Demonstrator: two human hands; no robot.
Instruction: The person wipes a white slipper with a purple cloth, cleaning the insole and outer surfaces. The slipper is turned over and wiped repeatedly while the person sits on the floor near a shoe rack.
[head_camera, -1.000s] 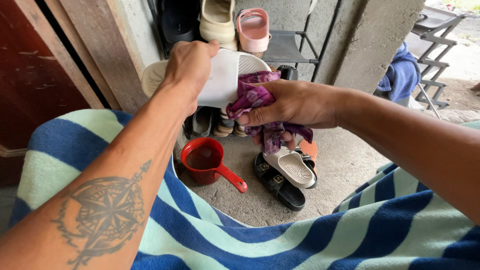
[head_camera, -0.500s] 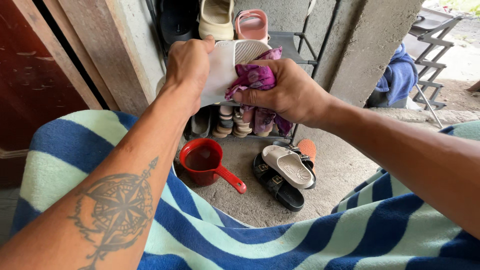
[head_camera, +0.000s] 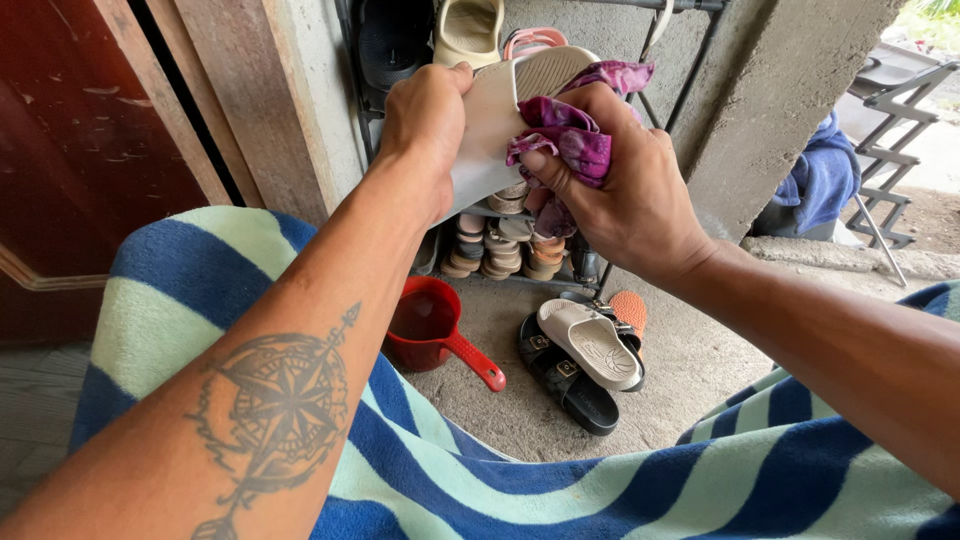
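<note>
White slide sandal (head_camera: 490, 130): held up in the air before the shoe rack (head_camera: 690, 60), sole side toward the camera. Left hand (head_camera: 425, 120): fingers clamped round its left edge. Right hand (head_camera: 625, 195): fingers pinching a bunched purple cloth (head_camera: 570, 140) against the sandal's right side. Below, on the concrete floor (head_camera: 690, 350): red dipper (head_camera: 435, 325) holding water; beside it a cream sandal (head_camera: 590, 345) lying across a black sandal (head_camera: 565, 380). Foreground: blue and pale-green striped towel (head_camera: 560, 480).

The left hand (head_camera: 425, 120) hides much of the cream slipper (head_camera: 495, 120).
</note>
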